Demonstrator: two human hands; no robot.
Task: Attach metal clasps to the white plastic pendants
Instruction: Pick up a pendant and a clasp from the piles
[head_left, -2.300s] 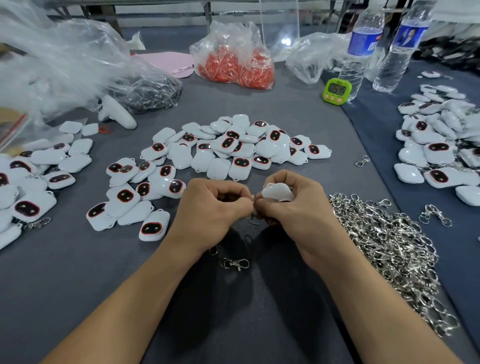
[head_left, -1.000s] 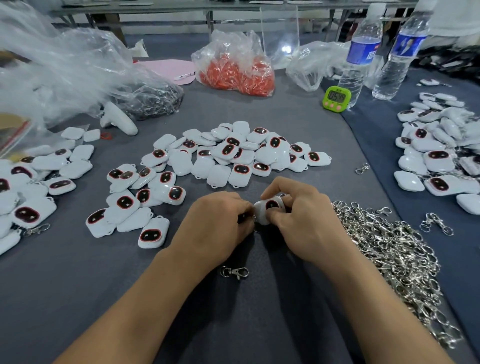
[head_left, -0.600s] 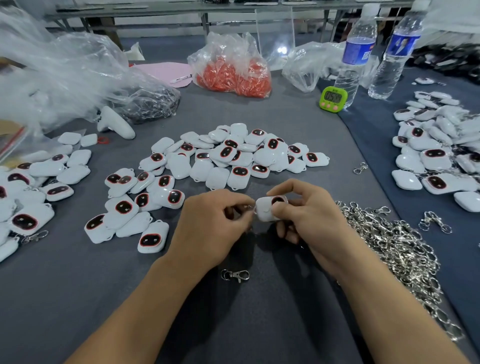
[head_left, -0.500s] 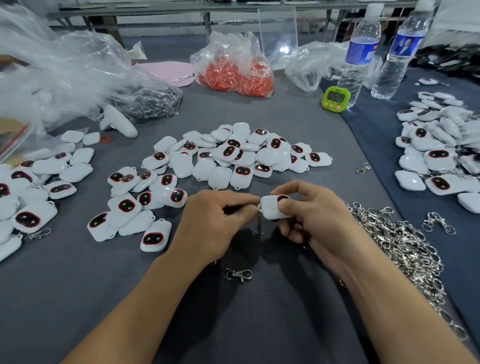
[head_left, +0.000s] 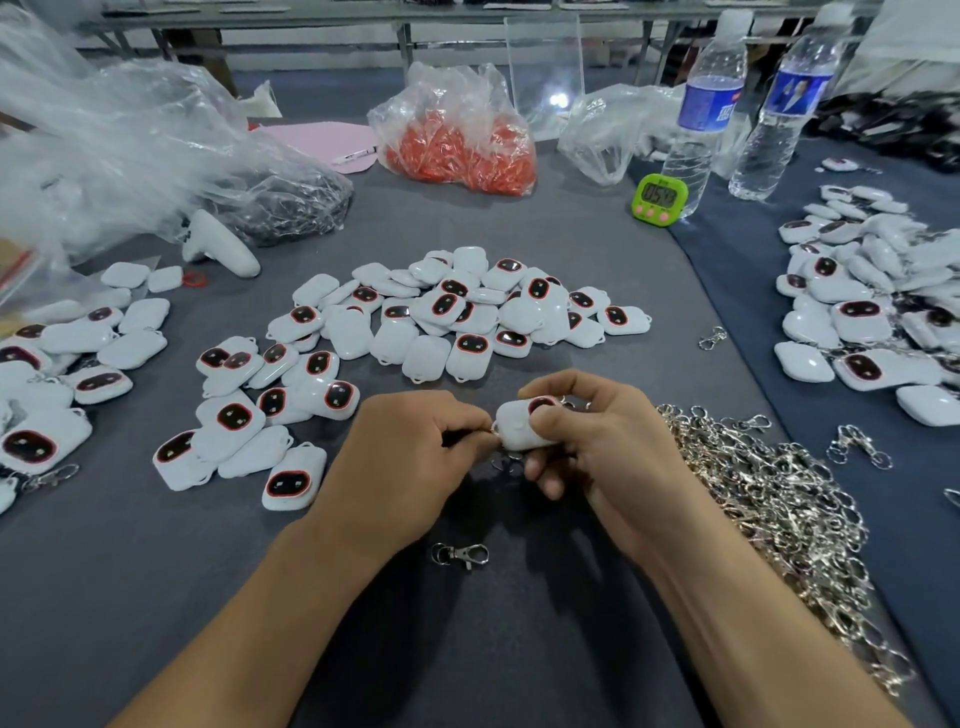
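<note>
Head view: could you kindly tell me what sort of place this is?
Probably a small hand-assembly workshop: heaps of identical white pendants on the table, a loose pile of metal clasps beside them, and a green timer standing further back.

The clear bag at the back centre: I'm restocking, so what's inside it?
The bag holds a heap of small orange-red pieces; crumpled plastic blurs them, so their shape and anything beneath are hidden.

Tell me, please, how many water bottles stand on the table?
2. The first water bottle stands just behind the green timer; the second water bottle stands beside it, further right. Others may be hidden.
</note>
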